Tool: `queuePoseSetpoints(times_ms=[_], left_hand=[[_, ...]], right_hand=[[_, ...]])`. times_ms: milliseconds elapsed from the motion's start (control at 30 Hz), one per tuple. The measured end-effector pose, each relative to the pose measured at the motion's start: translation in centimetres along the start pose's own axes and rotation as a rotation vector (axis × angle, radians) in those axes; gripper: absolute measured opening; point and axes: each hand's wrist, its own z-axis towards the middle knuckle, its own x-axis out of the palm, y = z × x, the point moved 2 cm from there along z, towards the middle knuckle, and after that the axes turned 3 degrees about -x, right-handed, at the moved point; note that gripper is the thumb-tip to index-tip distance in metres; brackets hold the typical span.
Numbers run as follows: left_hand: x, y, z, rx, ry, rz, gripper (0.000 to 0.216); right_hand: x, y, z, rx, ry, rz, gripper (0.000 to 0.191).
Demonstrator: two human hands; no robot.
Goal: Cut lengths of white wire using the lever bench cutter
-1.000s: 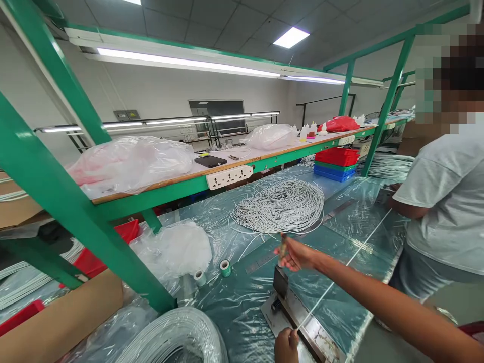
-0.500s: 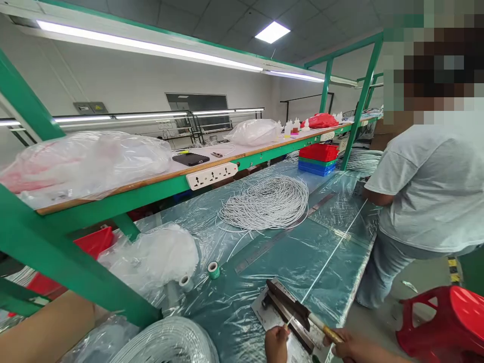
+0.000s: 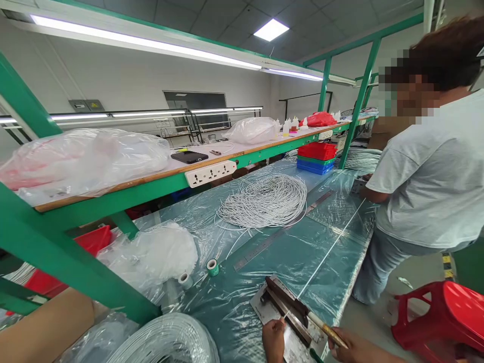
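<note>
Your left hand (image 3: pixel 273 339) was pinched shut on the near end of the thin white cord (image 3: pixel 329 251), right at the dark blade of the lever-arm cutter (image 3: pixel 288 304) on its steel base plate. Your right hand (image 3: pixel 350 348) was closed around the cutter's brass-coloured wooden handle (image 3: pixel 328 333), just to the right of your left hand and a little nearer to you. From your left hand the cord ran taut, forward and to the right, straight across the clear plastic sheet covering the green bench (image 3: pixel 302 252), to the co-worker in the pale grey T-shirt (image 3: pixel 431 176) standing well ahead on your right; how that person gripped the far end was hidden. The cord's long axis crossed the blade almost squarely, with the blade lying left-forward to right-near between your hands. Your left hand was the one on the cord; your right touched only the handle. A long steel ruler (image 3: pixel 282 232) lay left of the cord, roughly parallel, and a loose coil of white cord (image 3: pixel 264 201) sat farther ahead.
</note>
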Motion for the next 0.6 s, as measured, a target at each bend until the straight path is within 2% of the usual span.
queuePoseSetpoints(times_ms=[167,300,467,600], left_hand=[[0.0,-1.1,-0.6,-0.068,-0.011,0.023,0.052],[-0.1,-1.4,-0.8,-0.057,-0.008,0.019,0.050],[0.2,-0.5,-0.6,-0.035,0.007,-0.011,0.047],[-0.1,1.0,-0.2,0.006,0.014,-0.010,0.049]], right_hand=[[0.2,-2.9,1.8,-0.086,-0.047,-0.017,0.027],[0.2,-4.6,2.9,-0.155,-0.176,-0.221,0.018],[0.1,-4.6,2.6,-0.132,-0.223,-0.376,0.016],[0.7,-6.6,3.3,-0.246,-0.327,-0.369,0.017]])
